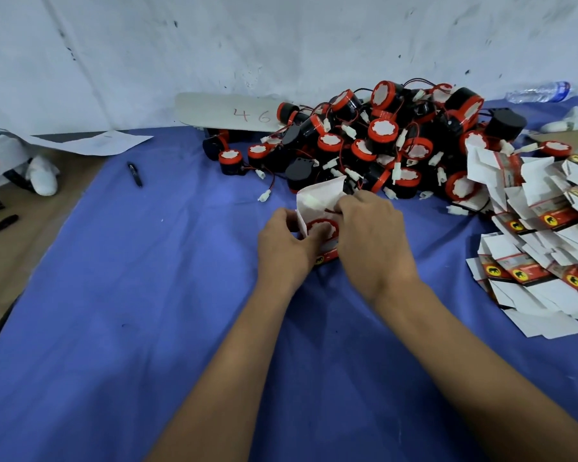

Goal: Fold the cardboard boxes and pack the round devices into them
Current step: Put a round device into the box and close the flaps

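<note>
A small cardboard box (317,201) stands open on the blue cloth (147,295), its white lid flap raised. A round device (327,225) with a red rim and white centre sits inside it. My left hand (286,243) grips the box's left side, thumb at the opening. My right hand (371,228) pinches the device's red wire at the box mouth. Behind the box lies a heap of round black-and-red devices (381,141) with white plugs. Flat unfolded boxes (541,235) are piled at the right.
A black pen (135,174) lies on the cloth at the left. A cardboard sheet marked 46 (227,111) leans at the wall. A plastic bottle (538,91) lies at the back right. Paper (90,143) and a soft toy (14,165) sit at the far left.
</note>
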Demonstrator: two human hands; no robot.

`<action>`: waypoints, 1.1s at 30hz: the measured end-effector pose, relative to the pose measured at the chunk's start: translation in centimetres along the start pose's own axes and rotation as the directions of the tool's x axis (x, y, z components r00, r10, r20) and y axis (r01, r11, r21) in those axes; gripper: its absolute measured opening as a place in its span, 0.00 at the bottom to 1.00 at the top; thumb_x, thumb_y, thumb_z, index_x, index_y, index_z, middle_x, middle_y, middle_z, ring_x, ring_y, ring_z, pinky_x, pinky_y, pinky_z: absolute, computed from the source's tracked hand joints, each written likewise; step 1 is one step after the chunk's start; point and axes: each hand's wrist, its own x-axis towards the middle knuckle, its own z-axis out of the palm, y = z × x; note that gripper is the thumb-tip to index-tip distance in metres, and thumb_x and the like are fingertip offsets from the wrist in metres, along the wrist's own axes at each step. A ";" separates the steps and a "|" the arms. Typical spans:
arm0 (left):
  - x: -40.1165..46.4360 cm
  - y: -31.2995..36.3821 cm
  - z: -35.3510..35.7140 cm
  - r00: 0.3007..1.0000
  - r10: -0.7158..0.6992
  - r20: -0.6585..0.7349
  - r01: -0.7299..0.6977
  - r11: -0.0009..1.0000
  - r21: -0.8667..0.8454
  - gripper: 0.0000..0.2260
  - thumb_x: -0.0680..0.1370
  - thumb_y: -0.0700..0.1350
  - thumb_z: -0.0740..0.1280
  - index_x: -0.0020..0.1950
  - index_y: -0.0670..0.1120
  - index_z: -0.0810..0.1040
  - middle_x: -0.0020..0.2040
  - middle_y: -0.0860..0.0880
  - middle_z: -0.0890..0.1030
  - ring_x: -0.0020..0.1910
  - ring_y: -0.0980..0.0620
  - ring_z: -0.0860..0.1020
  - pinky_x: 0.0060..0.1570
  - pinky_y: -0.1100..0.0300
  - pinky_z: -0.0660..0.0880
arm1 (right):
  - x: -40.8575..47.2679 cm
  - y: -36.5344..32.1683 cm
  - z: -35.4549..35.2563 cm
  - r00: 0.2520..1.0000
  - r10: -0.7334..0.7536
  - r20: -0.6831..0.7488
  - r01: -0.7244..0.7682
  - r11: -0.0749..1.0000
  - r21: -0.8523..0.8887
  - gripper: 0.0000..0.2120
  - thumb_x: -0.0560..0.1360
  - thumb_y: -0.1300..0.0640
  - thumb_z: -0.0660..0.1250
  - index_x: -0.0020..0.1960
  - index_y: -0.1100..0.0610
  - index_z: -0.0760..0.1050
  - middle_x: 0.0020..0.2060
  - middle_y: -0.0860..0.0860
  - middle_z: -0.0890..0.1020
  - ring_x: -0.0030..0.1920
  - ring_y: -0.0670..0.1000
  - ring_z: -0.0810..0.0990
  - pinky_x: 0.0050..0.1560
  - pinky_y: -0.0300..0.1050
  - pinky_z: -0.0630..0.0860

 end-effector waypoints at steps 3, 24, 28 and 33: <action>-0.2 0.4 -0.2 0.999 0.045 0.024 -0.044 0.998 -0.033 0.05 0.80 0.48 0.71 0.45 0.50 0.78 0.41 0.56 0.83 0.38 0.63 0.79 0.35 0.69 0.72 | -0.2 0.1 0.0 0.996 0.013 0.084 -0.009 0.999 -0.042 0.04 0.81 0.61 0.61 0.54 0.57 0.74 0.51 0.53 0.78 0.43 0.49 0.64 0.42 0.43 0.62; -0.7 0.6 -0.6 0.951 0.122 0.284 -0.093 0.989 -0.111 0.10 0.77 0.50 0.66 0.56 0.49 0.81 0.47 0.54 0.84 0.42 0.56 0.80 0.45 0.59 0.76 | 2.0 1.9 0.4 0.984 0.058 0.167 -0.058 0.998 -0.002 0.20 0.76 0.52 0.68 0.32 0.54 0.62 0.31 0.51 0.69 0.36 0.55 0.71 0.33 0.46 0.64; -0.5 -0.3 -0.3 0.908 0.183 0.376 -0.204 0.979 0.016 0.25 0.70 0.50 0.78 0.64 0.51 0.75 0.52 0.55 0.83 0.39 0.59 0.79 0.43 0.60 0.77 | 2.6 2.8 -0.2 0.975 0.036 0.219 -0.057 0.994 0.089 0.18 0.73 0.58 0.67 0.29 0.58 0.62 0.26 0.53 0.68 0.28 0.52 0.66 0.27 0.44 0.57; -0.6 -0.2 1.0 0.960 0.139 0.242 -0.196 0.953 0.231 0.23 0.67 0.56 0.77 0.57 0.52 0.74 0.45 0.56 0.81 0.43 0.51 0.80 0.42 0.50 0.80 | 2.1 2.9 0.1 0.984 0.097 0.146 -0.112 0.989 0.097 0.17 0.68 0.58 0.70 0.29 0.59 0.64 0.25 0.53 0.70 0.27 0.54 0.68 0.27 0.43 0.59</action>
